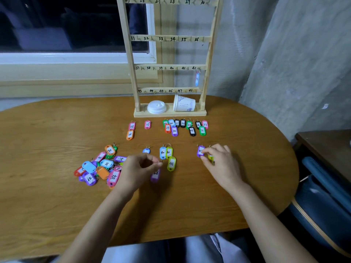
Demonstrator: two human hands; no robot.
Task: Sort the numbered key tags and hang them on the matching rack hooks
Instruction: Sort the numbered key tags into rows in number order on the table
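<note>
The left hand pinches the ring of purple tag 28, which lies just below its fingertips. The right hand curls its fingers onto another purple tag. Sorting is under way, with the unsorted pile left of the left hand. Next, probably, 28 joins the far row before the rack.
</note>
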